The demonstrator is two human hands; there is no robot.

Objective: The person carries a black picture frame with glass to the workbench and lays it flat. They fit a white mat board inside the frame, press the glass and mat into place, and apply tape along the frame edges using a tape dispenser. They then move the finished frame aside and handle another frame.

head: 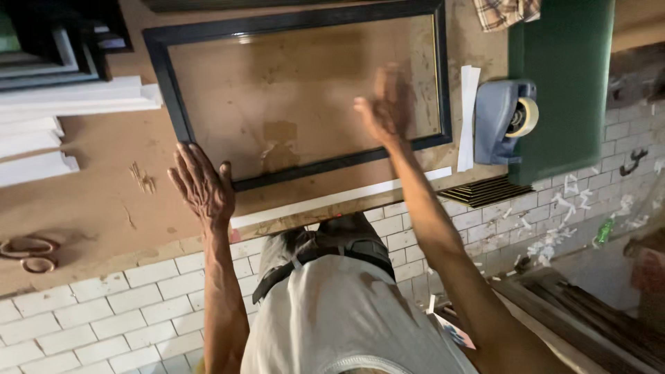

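Two hands are working a black frame (pixel 305 90) lying flat on the brown table (pixel 97 201), centre, far from the body. Left hand (pixel 202 185) is gripping the frame's near-left corner, fingers curled over the edge. Right hand (pixel 384 104) is hovering blurred over the backing, fingers spread wide, holding nothing. Risk: a one-corner grip could be letting the frame slide toward the tape dispenser (pixel 504 121) at right.
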